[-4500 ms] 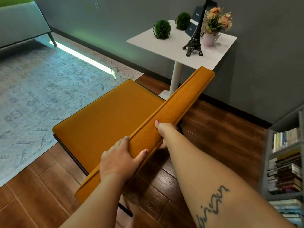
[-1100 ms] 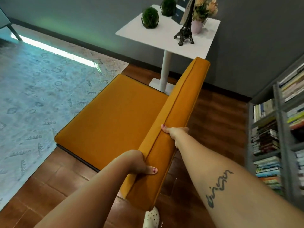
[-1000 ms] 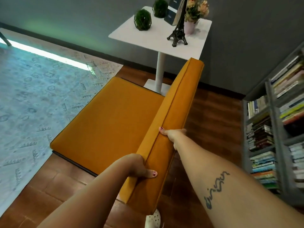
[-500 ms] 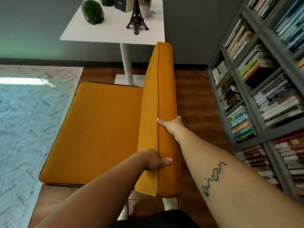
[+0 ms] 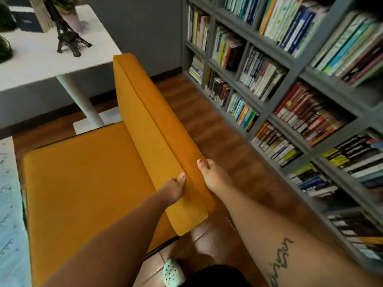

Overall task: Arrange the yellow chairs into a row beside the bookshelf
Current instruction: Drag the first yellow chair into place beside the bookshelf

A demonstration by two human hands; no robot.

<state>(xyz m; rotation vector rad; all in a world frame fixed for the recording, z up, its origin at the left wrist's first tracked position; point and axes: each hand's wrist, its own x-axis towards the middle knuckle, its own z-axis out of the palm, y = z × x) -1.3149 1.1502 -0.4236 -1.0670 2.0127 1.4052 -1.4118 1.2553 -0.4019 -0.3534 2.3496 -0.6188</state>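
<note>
- Since half a second ago, the view has swung right: the bookshelf (image 5: 294,83) now fills the right half, the chair (image 5: 87,183) sits further left, and the two hands have drawn closer together on its backrest.
- At the far left edge lies a strip of pale patterned rug (image 5: 9,214).
- Top left stands a white table (image 5: 41,65) on a single white post, with a small black tower model (image 5: 66,36) upright on it. Other items at the table's back are cut off by the frame.
- The chair stands on the wood floor (image 5: 211,125), seat toward the rug, its back toward the bookshelf; the table's post is just behind the seat.
- Its backrest runs diagonally from upper left down to lower centre, with open floor between it and the bookshelf.
- The left hand (image 5: 173,188) grips the seat side of the backrest near its lower end, thumb on the top edge.
- The right hand (image 5: 215,177) clamps the shelf side of the backrest, thumb on top, just beside the left.
- The right forearm bears a dark script tattoo (image 5: 279,262).
- Bottom centre, a pale green perforated shoe (image 5: 173,273) rests on the floor.
- The grey bookshelf is packed with books.
</note>
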